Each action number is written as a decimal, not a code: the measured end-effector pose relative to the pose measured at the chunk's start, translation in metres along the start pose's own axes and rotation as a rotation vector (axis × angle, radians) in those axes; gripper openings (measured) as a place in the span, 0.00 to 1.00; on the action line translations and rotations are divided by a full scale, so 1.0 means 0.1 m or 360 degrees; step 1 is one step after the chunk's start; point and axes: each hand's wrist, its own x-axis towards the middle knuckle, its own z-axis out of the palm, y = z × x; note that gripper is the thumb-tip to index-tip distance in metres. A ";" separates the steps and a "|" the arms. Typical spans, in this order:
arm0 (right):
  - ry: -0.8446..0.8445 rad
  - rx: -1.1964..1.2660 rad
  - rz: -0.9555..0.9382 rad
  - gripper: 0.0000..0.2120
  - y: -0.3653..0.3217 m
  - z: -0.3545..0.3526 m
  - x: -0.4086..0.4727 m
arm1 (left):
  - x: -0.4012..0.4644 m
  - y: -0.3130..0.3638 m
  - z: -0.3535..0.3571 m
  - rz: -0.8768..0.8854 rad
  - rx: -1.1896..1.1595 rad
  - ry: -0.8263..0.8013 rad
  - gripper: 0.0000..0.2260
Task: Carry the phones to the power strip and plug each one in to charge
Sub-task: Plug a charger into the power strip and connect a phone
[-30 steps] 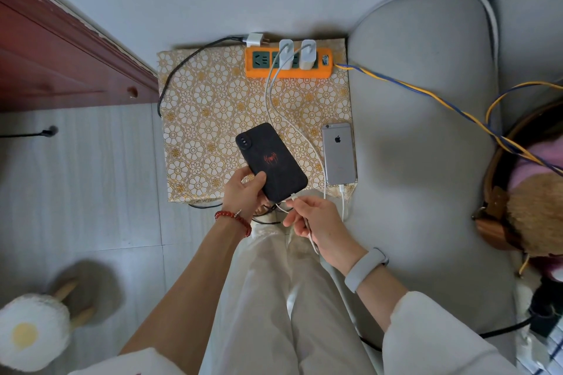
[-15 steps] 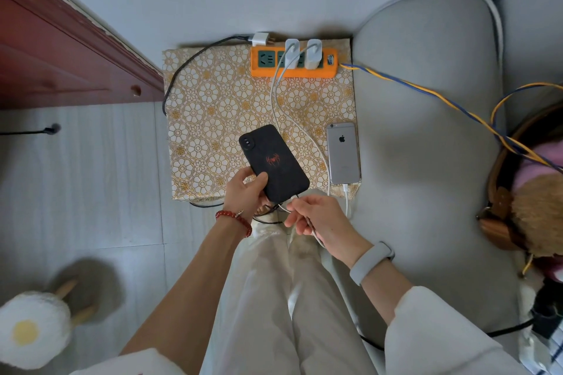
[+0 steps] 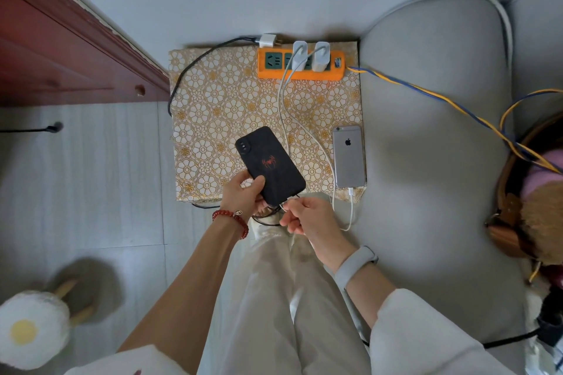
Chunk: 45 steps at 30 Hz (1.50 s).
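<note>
Pinching the white cable end (image 3: 285, 205) at the black phone's bottom edge, the right hand (image 3: 307, 216) has its fingers closed on it, while the left hand (image 3: 242, 196) grips the black phone (image 3: 269, 166) over the patterned mat (image 3: 213, 106). Right of that phone, a silver phone (image 3: 348, 157) lies plugged in; the orange power strip (image 3: 300, 65) sits beyond it.

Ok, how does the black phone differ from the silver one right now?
The black phone is held in the left hand, tilted; the silver phone lies flat on the patterned mat, free of any hand. The silver phone has a white cable in its port; at the black phone's bottom edge the right hand holds a cable end, seating unclear. The black phone bears a red spider. Both lie back-up.
</note>
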 end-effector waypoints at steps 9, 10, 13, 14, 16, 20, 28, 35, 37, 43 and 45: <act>0.0198 -0.1054 -0.0263 0.16 -0.07 -0.29 0.57 | 0.34 0.01 -0.41 0.0124 0.0450 0.0260 0.12; 0.0355 -0.1214 -0.0324 0.18 -0.10 -0.30 0.69 | 0.38 0.00 -0.46 0.0148 0.0540 0.0264 0.12; 0.0706 -0.1571 -0.0506 0.29 -0.28 -0.21 1.03 | 0.51 -0.01 -0.53 0.0185 0.0730 0.0268 0.13; 0.0735 -0.1600 -0.0525 0.33 -0.35 -0.14 1.14 | 0.55 -0.02 -0.55 0.0185 0.0755 0.0265 0.13; 0.0720 -0.1666 -0.0524 0.37 -0.44 0.01 1.31 | 0.61 -0.03 -0.57 0.0188 0.0796 0.0239 0.14; 0.0757 -0.1906 -0.0524 0.22 -0.46 0.15 1.45 | 0.67 -0.05 -0.60 0.0202 0.0873 0.0203 0.13; 0.0563 -0.1268 -0.0612 0.11 -0.25 -0.53 1.21 | 0.67 -0.14 -0.29 0.0168 0.0755 0.0041 0.11; 0.0799 -0.1580 -0.0525 0.15 -0.36 -1.00 1.22 | 0.80 -0.24 0.37 0.0107 0.0770 -0.0067 0.13; 0.0741 -0.1786 -0.0447 0.19 -0.39 -0.96 1.22 | 0.83 -0.28 0.48 0.0108 0.0847 -0.0053 0.14; 0.0516 -0.1865 -0.0365 0.30 -0.32 -0.87 1.19 | 0.81 -0.30 0.56 0.0341 0.1383 0.0118 0.18; 0.0486 -0.1800 -0.0357 0.30 -0.31 -0.85 1.17 | 0.78 -0.29 0.55 0.0382 0.1492 0.0081 0.19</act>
